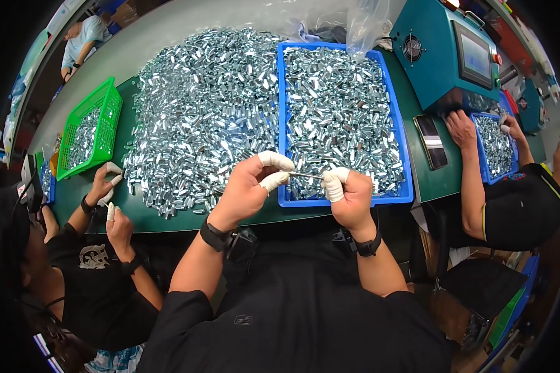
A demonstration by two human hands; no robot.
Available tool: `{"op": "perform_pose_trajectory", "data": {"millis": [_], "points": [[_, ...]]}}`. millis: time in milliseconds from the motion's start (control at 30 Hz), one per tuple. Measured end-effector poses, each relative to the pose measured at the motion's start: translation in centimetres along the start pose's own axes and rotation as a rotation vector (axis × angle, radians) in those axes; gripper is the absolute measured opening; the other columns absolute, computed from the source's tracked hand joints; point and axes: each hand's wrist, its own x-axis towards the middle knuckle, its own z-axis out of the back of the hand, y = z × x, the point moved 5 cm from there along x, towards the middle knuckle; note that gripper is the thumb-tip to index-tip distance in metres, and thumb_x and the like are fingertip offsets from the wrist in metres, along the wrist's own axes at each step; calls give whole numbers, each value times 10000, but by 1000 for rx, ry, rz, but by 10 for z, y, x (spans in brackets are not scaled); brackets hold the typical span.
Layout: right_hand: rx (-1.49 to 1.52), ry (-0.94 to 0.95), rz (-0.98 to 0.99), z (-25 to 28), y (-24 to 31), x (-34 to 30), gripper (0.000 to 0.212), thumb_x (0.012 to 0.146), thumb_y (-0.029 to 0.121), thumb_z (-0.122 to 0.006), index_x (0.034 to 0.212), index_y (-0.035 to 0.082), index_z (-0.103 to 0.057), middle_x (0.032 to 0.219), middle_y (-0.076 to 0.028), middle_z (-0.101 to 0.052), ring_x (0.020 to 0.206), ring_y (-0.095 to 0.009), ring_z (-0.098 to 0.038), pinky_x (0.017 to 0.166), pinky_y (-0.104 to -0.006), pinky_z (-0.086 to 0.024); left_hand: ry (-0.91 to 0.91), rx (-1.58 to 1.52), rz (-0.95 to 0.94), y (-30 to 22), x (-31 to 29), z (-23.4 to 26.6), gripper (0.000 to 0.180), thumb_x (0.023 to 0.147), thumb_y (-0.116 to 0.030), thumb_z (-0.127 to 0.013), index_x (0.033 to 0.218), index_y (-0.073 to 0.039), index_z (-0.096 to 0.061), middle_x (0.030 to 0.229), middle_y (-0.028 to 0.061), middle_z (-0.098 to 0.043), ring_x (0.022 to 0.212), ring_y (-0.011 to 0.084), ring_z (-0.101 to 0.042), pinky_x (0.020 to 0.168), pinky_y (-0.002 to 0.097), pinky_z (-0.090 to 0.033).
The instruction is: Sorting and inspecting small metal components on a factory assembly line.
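Observation:
A thin metal rod (pixel 306 176) spans the gap between my hands, over the near edge of the blue tray. My left hand (pixel 246 188) is closed in a pinch at the rod's left end; whether a small part also sits between those fingertips, I cannot make out. At the other end, my right hand (pixel 351 193) grips the rod between thumb and curled fingers. White finger covers wrap the thumb and forefinger of each hand. Small shiny metal pieces (pixel 339 118) fill the blue tray (pixel 407 168), and a wide heap of similar pieces (pixel 205 118) lies left of it.
A green basket (pixel 113 121) of metal pieces stands at the left, near a co-worker's hands (pixel 109 180). On the right lie a phone (pixel 430 142) and a teal machine with a screen (pixel 445 56). Another person's hand (pixel 462 128) is beside a smaller blue tray (pixel 515 163).

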Motion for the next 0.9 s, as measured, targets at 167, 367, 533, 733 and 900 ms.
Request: {"op": "perform_pose_trajectory", "data": {"millis": [167, 367, 533, 733, 900], "points": [[-175, 22, 139, -4, 10, 3, 160, 960, 116, -699, 848, 3, -711, 671, -68, -663, 543, -171, -584, 523, -299, -442, 92, 312, -118, -11, -1, -9, 158, 953, 41, -648, 1103, 1, -675, 1057, 55, -686, 964, 119, -659, 834, 272, -538], [-145, 110, 176, -6, 18, 5, 138, 907, 121, -752, 809, 32, -713, 640, -106, -615, 525, -288, -559, 502, -357, -414, 70, 7, 157, 11, -4, -31, 196, 944, 19, -682, 1136, -2, -650, 992, 54, -704, 853, 124, -681, 787, 298, -561], [-76, 174, 23, -3, 5, 5, 171, 906, 143, -760, 782, 35, -712, 619, -104, -599, 513, -278, -554, 493, -361, -405, 42, 94, -137, 8, -4, -35, 218, 936, -1, -703, 1145, -1, -641, 964, 57, -710, 832, 127, -689, 759, 292, -561], [-27, 67, 11, -5, 3, 4, 186, 917, 146, -751, 779, 30, -709, 600, -100, -585, 487, -263, -529, 482, -353, -392, 107, 375, -230, -7, -1, -31, 170, 943, 0, -691, 1109, -4, -657, 984, 56, -709, 845, 128, -691, 781, 282, -561], [-19, 3, 43, 2, 7, 0, 195, 948, 122, -714, 788, 12, -697, 617, -86, -601, 502, -210, -528, 493, -319, -395, 30, 326, 30, 3, 6, 16, 193, 936, -7, -698, 1127, -6, -670, 1046, 73, -719, 867, 132, -688, 820, 275, -553]]}}
